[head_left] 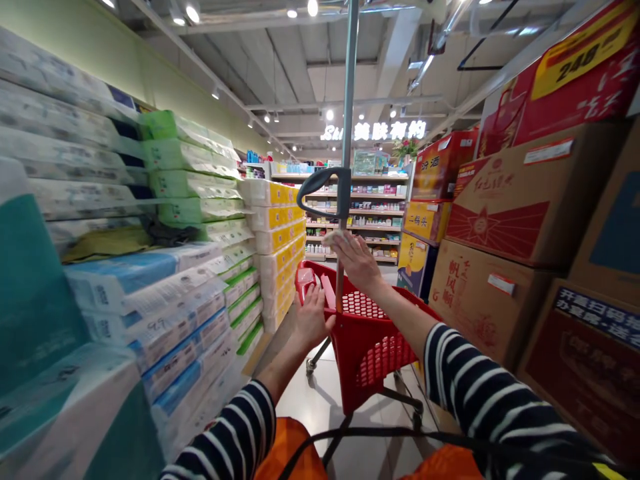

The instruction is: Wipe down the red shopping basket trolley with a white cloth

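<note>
A red plastic shopping cart [357, 353] stands in front of me, with a tall grey metal pole [351, 73] rising from its near side. On the pole is a dark grey loop handle [344, 193]. Just below that handle, my right hand [357, 261] presses a pale cloth [332, 237] against the pole, fingers closed over it. Lower and to the left, my left hand [311, 319] grips the cart's upper edge, with its thumb towards the pole. The cloth is mostly hidden under the fingers.
Stacked tissue packs [193, 173] line the left side, with a dark and olive cloth bundle [170, 232] lying on one stack. Cardboard cartons [505, 200] rise close on the right. Shelves of small goods [377, 207] cross the aisle's far end. A black strap [380, 432] hangs across my front.
</note>
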`<act>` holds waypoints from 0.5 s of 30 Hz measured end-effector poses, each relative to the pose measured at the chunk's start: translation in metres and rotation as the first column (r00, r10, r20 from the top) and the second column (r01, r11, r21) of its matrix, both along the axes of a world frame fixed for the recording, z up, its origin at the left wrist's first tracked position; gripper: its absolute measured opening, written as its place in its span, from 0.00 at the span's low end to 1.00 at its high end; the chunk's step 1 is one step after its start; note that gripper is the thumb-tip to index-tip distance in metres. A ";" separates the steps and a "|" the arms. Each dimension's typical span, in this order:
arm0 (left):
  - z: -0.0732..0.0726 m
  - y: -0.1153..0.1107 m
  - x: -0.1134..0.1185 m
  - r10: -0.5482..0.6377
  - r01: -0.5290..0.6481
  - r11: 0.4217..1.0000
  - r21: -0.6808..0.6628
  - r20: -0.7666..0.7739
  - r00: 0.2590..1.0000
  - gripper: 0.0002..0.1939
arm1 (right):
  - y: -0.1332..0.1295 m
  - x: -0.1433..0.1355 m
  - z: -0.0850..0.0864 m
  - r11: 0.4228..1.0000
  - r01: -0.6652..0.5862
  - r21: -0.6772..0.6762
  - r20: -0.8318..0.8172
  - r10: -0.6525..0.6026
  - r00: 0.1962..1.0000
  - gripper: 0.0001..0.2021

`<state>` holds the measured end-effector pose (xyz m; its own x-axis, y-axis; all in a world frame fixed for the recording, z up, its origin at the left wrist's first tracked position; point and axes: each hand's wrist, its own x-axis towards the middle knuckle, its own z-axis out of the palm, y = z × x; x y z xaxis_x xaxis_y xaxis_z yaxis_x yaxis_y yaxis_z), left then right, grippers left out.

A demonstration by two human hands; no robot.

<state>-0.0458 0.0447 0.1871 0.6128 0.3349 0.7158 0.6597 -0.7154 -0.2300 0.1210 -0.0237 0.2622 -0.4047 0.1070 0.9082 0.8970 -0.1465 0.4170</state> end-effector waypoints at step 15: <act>-0.005 0.020 -0.011 0.018 -0.021 0.999 -0.031 -0.107 0.994 0.37 | -0.008 0.000 0.000 0.972 -0.082 -0.222 -0.134 0.053 0.990 0.24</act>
